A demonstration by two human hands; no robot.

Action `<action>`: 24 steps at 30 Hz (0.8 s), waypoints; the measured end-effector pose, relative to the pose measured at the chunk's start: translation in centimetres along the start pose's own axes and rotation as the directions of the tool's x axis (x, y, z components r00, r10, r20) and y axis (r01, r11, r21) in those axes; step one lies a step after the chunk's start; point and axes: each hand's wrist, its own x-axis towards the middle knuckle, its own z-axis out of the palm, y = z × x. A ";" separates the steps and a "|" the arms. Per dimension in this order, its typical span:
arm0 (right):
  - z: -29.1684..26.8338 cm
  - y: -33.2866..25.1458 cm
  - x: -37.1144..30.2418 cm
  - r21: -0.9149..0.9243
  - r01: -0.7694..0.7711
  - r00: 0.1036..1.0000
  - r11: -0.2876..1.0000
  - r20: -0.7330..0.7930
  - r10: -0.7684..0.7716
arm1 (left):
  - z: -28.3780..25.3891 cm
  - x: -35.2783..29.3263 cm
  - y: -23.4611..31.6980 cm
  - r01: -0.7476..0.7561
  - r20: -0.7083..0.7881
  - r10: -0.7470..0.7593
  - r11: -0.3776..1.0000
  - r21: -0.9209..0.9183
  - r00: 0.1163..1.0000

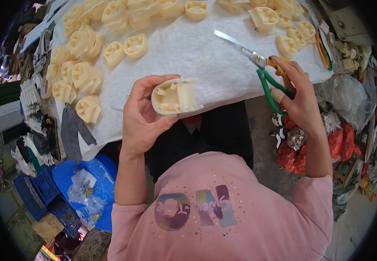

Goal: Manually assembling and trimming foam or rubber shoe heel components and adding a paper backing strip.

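My left hand [142,115] holds a cream plastic moulded part [167,98] between thumb and fingers, over the table's near edge. The part is a rounded cup with ribs and posts inside, and its right side ends in a pale, ragged edge. At the right, my right hand [296,93] has its fingers round the handles of a pair of scissors [258,58] with one green and one orange handle. Their metal blades point away to the far left, above the white cloth. Pale wrapping covers a fingertip of this hand.
A white cloth [175,52] covers the table. Many similar cream parts [86,76] lie in heaps at left and along the far side. An orange-and-green handled tool [323,52] lies at the right edge. Below are a blue tub [103,174] and red plastic bags [293,158].
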 end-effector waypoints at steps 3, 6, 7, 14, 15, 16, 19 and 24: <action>1.9 0.6 -0.1 0.795 -0.108 0.970 0.597 -0.047 0.238 | 1.8 1.4 -0.6 -0.077 0.025 0.074 0.889 0.452 0.997; 3.8 0.4 0.0 1.000 -0.020 0.967 -0.018 0.024 0.255 | 4.3 3.3 -1.5 -0.202 0.115 0.177 0.635 0.745 0.978; 4.3 0.3 -0.1 0.953 0.065 0.988 -0.296 -0.021 0.151 | 5.1 4.0 -1.9 -0.281 0.195 0.242 0.396 0.874 0.950; 5.6 -3.5 0.4 0.947 0.266 0.931 -0.179 -0.204 0.304 | 5.4 4.4 -2.2 -0.167 0.142 0.090 0.425 0.890 0.986; 6.3 -3.3 0.6 0.945 0.273 0.926 -0.181 -0.207 0.315 | 5.3 4.4 -2.3 -0.174 0.153 0.083 0.422 0.890 0.985; 7.3 -2.6 0.7 0.954 0.284 0.922 -0.098 -0.244 0.299 | 5.4 4.4 -2.3 -0.163 0.143 0.079 0.442 0.882 0.987; 9.0 -3.0 1.4 0.954 0.259 0.920 -0.153 -0.195 0.341 | 5.7 4.7 -2.1 -0.152 0.136 0.069 0.441 0.885 0.988; 8.0 -1.8 1.4 0.938 0.255 0.951 -0.234 -0.200 0.237 | 5.4 4.7 -2.3 -0.159 0.144 0.066 0.422 0.893 0.987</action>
